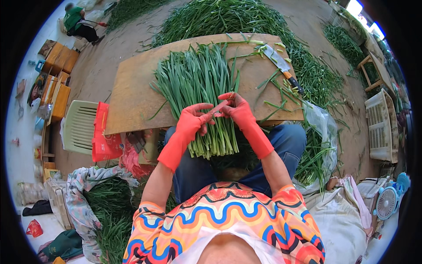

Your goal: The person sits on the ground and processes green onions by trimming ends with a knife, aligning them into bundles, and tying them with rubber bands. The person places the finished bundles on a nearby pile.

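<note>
A thick bundle of garlic chives (194, 76) lies on the wooden board (135, 82), leaves pointing away and pale cut stems hanging over the near edge above my lap. My left hand (191, 122), in a red rubber glove, pinches one end of a thin pinkish-red tie strip (219, 107) over the stems. The strip's other end is between the fingers of my right hand (240, 112), gloved alike. Part of the strip shows against the bundle; its path underneath is hidden. At the board's right lies a cleaver-like knife (278, 60) with an orange-and-black handle.
Loose chive trimmings (280, 95) litter the board's right side. Beyond it rises a large chive heap (224, 19). Left are a green plastic stool (80, 127) and a red bag (105, 132); right, a plastic sack (324, 125). A person (77, 23) stands far left, holding a long-handled tool.
</note>
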`<state>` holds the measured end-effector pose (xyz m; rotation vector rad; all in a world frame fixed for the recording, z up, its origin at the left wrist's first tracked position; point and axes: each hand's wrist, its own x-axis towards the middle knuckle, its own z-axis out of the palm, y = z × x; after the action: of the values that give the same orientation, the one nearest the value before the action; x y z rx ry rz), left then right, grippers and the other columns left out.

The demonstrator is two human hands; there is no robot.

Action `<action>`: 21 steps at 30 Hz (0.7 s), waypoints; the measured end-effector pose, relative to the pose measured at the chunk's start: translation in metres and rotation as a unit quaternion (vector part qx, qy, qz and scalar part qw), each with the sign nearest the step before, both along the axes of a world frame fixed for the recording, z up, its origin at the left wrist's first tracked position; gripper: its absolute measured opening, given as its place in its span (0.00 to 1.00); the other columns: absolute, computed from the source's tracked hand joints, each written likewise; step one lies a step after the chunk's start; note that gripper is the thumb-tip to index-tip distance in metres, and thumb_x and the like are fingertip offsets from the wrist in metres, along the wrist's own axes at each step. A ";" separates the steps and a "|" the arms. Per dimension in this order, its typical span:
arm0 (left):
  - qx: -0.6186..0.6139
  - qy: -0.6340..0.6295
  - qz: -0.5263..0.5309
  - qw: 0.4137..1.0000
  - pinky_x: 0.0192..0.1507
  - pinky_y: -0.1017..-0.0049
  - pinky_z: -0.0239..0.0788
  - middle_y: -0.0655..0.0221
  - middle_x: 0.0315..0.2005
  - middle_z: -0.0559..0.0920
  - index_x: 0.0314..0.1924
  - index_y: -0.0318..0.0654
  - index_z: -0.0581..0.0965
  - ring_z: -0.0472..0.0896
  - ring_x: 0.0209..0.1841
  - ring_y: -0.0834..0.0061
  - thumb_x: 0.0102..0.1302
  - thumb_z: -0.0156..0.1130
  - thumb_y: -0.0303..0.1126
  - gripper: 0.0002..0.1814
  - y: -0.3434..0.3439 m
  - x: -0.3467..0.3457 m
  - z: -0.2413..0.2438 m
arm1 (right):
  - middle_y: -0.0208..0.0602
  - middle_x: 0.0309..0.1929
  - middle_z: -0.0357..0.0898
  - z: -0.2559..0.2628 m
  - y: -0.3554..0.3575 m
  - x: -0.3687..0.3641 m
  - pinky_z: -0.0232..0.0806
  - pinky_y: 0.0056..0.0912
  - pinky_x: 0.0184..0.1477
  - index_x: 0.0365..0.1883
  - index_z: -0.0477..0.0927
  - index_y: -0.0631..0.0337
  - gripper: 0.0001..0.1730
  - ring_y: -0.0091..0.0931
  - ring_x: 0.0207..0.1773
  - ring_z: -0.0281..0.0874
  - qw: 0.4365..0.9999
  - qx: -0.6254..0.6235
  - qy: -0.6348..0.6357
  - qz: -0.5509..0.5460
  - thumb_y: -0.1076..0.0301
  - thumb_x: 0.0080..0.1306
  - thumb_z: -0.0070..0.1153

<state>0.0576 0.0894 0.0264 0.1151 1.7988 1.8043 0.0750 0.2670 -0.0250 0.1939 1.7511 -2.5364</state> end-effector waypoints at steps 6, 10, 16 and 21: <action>-0.167 0.001 -0.036 0.985 0.10 0.83 0.60 0.66 0.21 0.80 0.42 0.34 0.75 0.71 0.10 0.84 0.60 0.59 0.32 0.13 0.024 0.000 0.003 | 0.29 0.27 0.74 -0.008 -0.007 0.008 0.63 0.17 0.27 0.42 0.71 0.61 0.15 0.16 0.24 0.70 0.997 -0.034 -0.020 -0.073 0.78 0.56 0.55; -0.158 0.015 0.006 0.987 0.09 0.83 0.58 0.67 0.19 0.79 0.36 0.34 0.75 0.71 0.10 0.83 0.62 0.56 0.32 0.08 0.024 -0.001 -0.005 | 0.28 0.25 0.74 -0.007 -0.002 0.010 0.63 0.17 0.26 0.39 0.73 0.61 0.12 0.16 0.24 0.69 0.997 0.010 -0.003 -0.077 0.78 0.56 0.55; -0.187 0.019 0.017 0.982 0.09 0.82 0.58 0.68 0.18 0.78 0.35 0.35 0.75 0.71 0.10 0.83 0.63 0.54 0.32 0.07 0.026 -0.002 -0.009 | 0.30 0.24 0.73 -0.007 0.012 0.028 0.65 0.22 0.31 0.34 0.77 0.62 0.08 0.19 0.26 0.70 0.992 0.114 -0.053 -0.025 0.75 0.55 0.57; -0.172 0.027 0.010 0.985 0.10 0.82 0.59 0.69 0.19 0.78 0.34 0.36 0.76 0.71 0.11 0.83 0.61 0.56 0.30 0.05 0.025 -0.003 -0.011 | 0.33 0.28 0.74 -0.004 0.005 0.020 0.67 0.26 0.37 0.37 0.79 0.57 0.14 0.26 0.28 0.72 0.942 0.314 0.111 -0.033 0.69 0.51 0.63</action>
<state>0.0551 0.1144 0.0159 0.0103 2.1265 1.4883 0.0948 0.2722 -0.0293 -0.0170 2.6338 -2.0055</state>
